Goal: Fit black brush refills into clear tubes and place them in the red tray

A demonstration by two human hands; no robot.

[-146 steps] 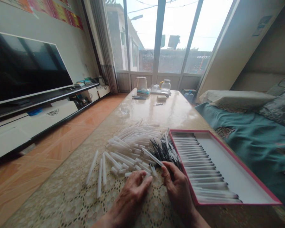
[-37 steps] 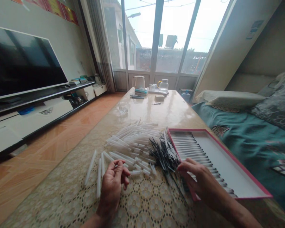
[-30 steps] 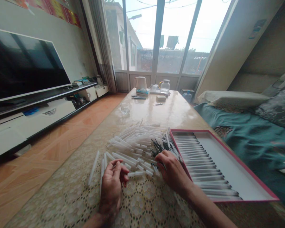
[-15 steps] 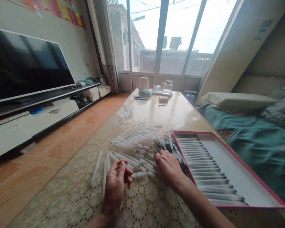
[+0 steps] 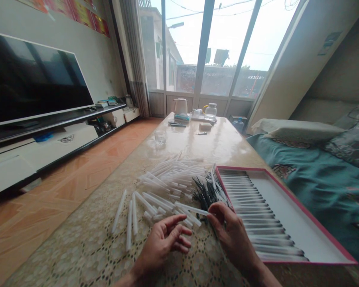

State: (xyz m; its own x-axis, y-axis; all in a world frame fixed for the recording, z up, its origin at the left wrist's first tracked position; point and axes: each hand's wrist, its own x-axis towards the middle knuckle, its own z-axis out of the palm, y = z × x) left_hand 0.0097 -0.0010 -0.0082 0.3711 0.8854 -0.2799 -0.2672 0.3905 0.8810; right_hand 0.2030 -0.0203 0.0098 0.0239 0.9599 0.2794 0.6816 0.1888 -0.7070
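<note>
My right hand (image 5: 229, 223) pinches the near end of a slim, translucent white tube (image 5: 193, 209), which points left above the other tubes. To its left, my left hand (image 5: 169, 238) is open and empty, its fingers curved and apart. Beyond both hands lies a loose pile of similar white tubes (image 5: 170, 173). A heap of thin black sticks (image 5: 205, 191) lies just beyond my right hand, against the box. Inside the shallow pink-rimmed box (image 5: 314, 231) is a row of white tubes with dark ends (image 5: 257, 215).
Several single tubes (image 5: 129, 227) lie apart on the patterned tablecloth (image 5: 92, 243). A drinking glass (image 5: 160, 137) stands farther back at the left. At the far end are a white kettle (image 5: 180, 107) and a glass jug (image 5: 211, 110). A green-covered sofa (image 5: 302, 163) borders the right side.
My right hand has drawn back from the black sticks toward me and now holds a white tube. My left hand has moved right and its fingers have opened.
</note>
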